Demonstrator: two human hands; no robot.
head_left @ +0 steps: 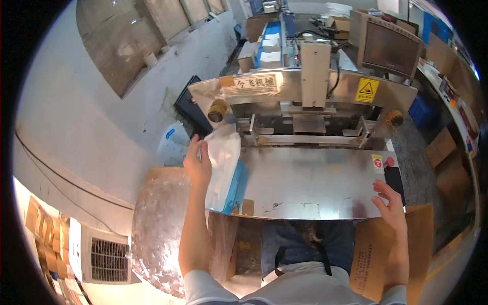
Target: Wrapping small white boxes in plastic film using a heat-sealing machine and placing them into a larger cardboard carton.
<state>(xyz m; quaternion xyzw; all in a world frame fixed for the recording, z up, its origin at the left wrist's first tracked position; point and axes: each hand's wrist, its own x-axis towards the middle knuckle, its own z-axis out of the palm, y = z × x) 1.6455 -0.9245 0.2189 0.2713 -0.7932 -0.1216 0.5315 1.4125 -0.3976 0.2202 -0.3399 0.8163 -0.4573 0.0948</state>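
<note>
Spread and empty, the right hand hangs at right, while the left hand, left of centre, grip unclear, meets translucent plastic that could slip if loosely pinched.

A scuffed white wall spans nine to ten o'clock, with a large, cloudy-paned window at ten. A white, rectangular louvred unit stands at eight o'clock; grey floor shows at three, beside a long, cluttered counter; bright light glares near two

Bags atop box (seemingly), left.
</note>
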